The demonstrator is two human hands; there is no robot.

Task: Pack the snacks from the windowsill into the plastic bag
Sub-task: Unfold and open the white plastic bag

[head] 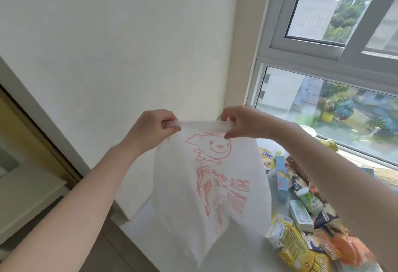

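Bag (204,185): white, thin plastic, printed in red with a smiling cartoon figure and characters. It is held up in the air in front of the wall (129,35). Its body hangs down loose, and its lower end hangs over the left part of the windowsill (146,224); whether it touches the sill cannot be told.

Left hand (155,127): grip clamped on the left end of the bag's top edge, fingers curled round the plastic.

Right hand (241,123): grip clamped on the right end of the same edge, thumb and fingers pinching it. A flat strip of plastic is stretched taut between the two hands.

Snacks (318,222): all lie on the windowsill, to the right of the bag and below the window (323,99). None can be seen inside the bag.
- Blue box (281,177): slim, standing on end, just beside the bag's right side.
- Bottle (309,200): small, green and white, lying near the box.
- Pale green pack (300,215): lying just in front of the bottle.
- Yellow packet (295,248): large, nearest the camera, at the lower right.
- Orange packet (349,248): blurred, to the right of the yellow packet.

The remaining packets overlap in a heap under the right forearm and cannot be told apart.
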